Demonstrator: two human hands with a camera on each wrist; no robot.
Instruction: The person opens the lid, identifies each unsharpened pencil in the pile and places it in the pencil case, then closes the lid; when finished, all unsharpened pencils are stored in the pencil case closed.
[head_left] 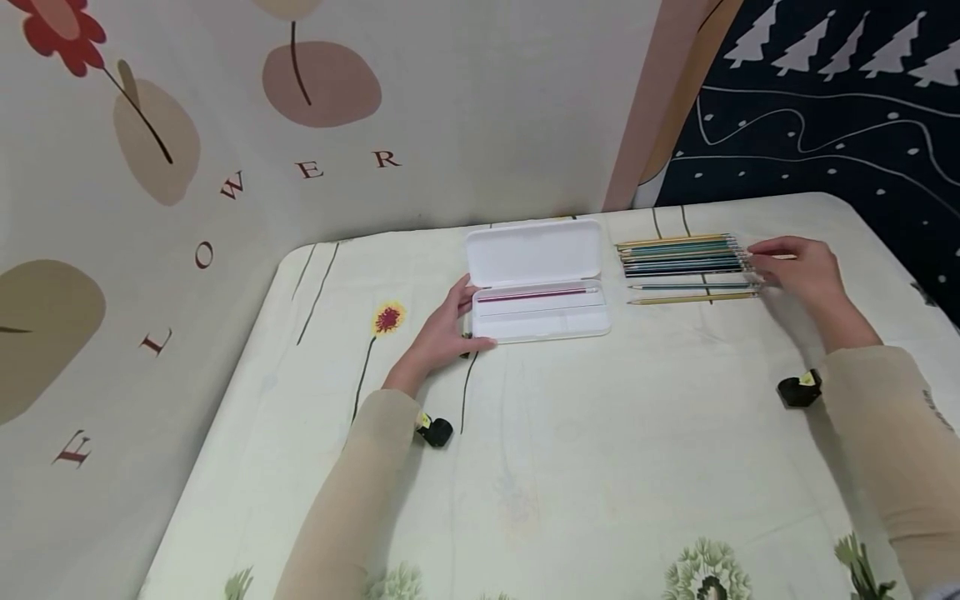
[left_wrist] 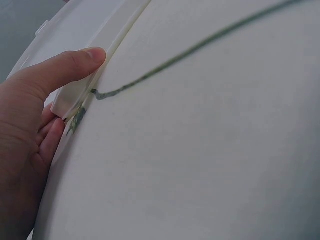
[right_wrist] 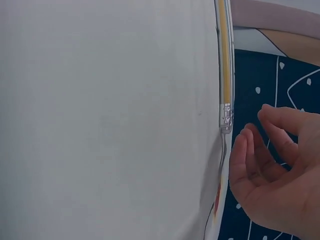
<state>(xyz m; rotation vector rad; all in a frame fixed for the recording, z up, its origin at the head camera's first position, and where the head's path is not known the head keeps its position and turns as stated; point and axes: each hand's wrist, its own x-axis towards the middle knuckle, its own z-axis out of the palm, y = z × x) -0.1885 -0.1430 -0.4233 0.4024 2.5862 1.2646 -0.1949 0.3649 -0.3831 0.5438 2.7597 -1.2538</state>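
Note:
An opened white plastic pencil case (head_left: 542,327) lies on the table, its lid (head_left: 534,254) folded back away from me. One magenta pencil (head_left: 531,295) lies inside along the hinge side. My left hand (head_left: 442,329) grips the case's left end, thumb on the front edge and fingers around the side; the left wrist view shows the thumb (left_wrist: 75,65) there. My right hand (head_left: 806,271) is at the eraser ends of a row of pencils (head_left: 678,254). In the right wrist view its fingers curve loosely, apart from the yellow pencil (right_wrist: 225,60), with nothing visible between them.
A teal pencil (head_left: 690,287) and a gold pencil (head_left: 690,298) lie just in front of the row. The floral tablecloth (head_left: 570,450) covers the table, whose back edge meets a patterned curtain (head_left: 480,108). Dark tree-patterned fabric (head_left: 810,133) hangs beyond the right corner.

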